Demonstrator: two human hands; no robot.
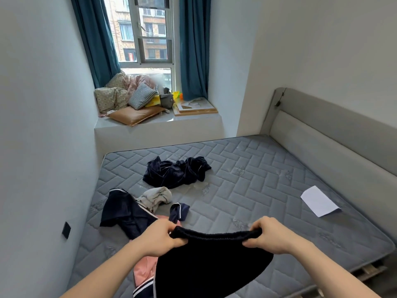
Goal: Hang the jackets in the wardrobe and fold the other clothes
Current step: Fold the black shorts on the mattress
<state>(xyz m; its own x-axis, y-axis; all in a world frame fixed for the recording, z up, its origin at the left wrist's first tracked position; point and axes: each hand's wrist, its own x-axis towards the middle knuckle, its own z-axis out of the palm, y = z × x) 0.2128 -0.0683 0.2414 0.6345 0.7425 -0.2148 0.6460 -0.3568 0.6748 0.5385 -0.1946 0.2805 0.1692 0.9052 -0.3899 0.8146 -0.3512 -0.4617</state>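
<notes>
While both hands held one garment up over the bed, the scene read as follows.

Step in hand: judged to be spreading the black knit garment out before folding it; what kind of garment it was could not be told.

Left hand: fingers curled and pinching the left end of the garment's ribbed top edge.

Right hand: fingers curled round the right end of the same edge, thumb underneath.

Garment relative to hands: its top edge ran stretched between the two hands, and the rest hung below and towards the camera, above the near part of the grey mattress.

Doing it well: the edge probably wanted to be kept level and taut, then lowered flat onto bare mattress to the right of the heap, so no crease was folded in. Lowering it over the pink garment beneath the left forearm would likely tangle the two.

Risk: the knit looked soft and might sag in the middle if the hands came together.

Other clothes waiting: a dark navy velvety garment lay crumpled mid-mattress; a navy piece with white piping and a cream garment lay just beside each other on the left.

Progress: judged early, since nothing folded was in view and no wardrobe showed.

Also there: a white sheet of paper near the headboard.
</notes>
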